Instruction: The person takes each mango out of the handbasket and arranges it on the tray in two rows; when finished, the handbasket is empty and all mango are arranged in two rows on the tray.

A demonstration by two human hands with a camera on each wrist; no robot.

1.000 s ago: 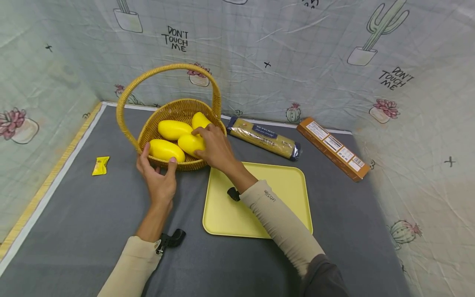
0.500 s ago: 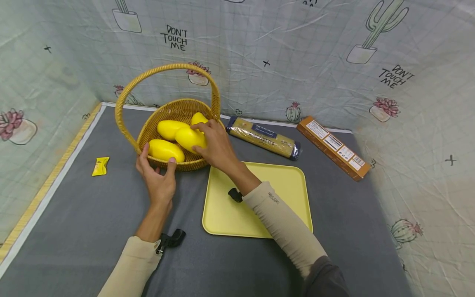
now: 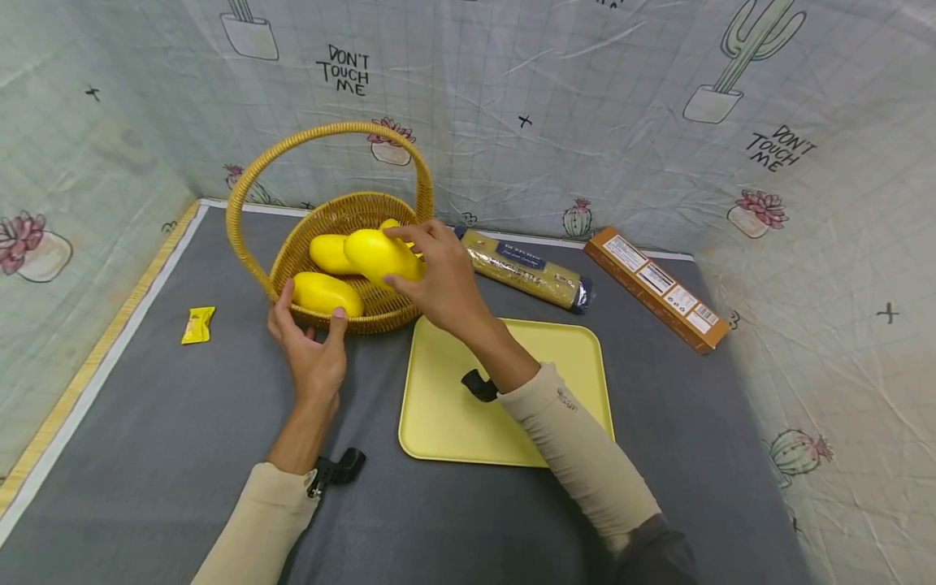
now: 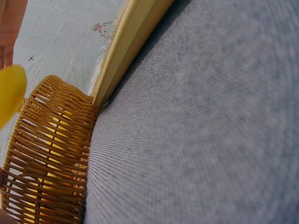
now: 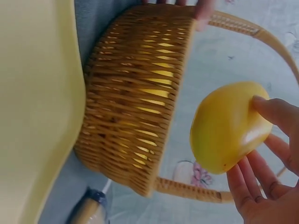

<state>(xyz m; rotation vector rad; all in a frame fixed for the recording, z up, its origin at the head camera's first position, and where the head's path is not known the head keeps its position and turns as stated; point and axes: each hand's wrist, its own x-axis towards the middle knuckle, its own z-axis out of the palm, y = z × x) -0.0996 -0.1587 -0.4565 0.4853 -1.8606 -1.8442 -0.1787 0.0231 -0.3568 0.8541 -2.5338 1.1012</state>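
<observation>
Mango point(image 3: 382, 256) is in the air above the opening of the basket point(image 3: 383, 321); the right wrist view shows it apart from the rim. My right hand point(image 3: 452, 280) grasps it, thumb on one side and fingers on the other. My left hand point(image 3: 310, 357) grips the basket at the near left rim.

Handling, in my judgement:
1. Set thumb and fingertips on opposite sides of the fruit; the skin looks smooth and could slip.
2. Apply light, even pressure.
3. Brace the basket with my left hand so that it cannot tip.
4. Carry the fruit clear of the rim and the handle point(image 3: 351, 127), striking neither.

Count:
- Mangoes: four visible. One is in my right hand; three lie in the basket: the near mango point(image 3: 327, 294), the middle mango point(image 3: 327, 254) and the rear mango point(image 3: 390, 223), which is mostly hidden. I cannot tell whether more lie beneath.
- Basket: one, with one handle.
- Tray point(image 3: 453, 422): one, partly under my right forearm.
- Pack point(image 3: 522, 264): one.
- Box point(image 3: 658, 288): one.
- Sachet point(image 3: 197, 325): one.
</observation>
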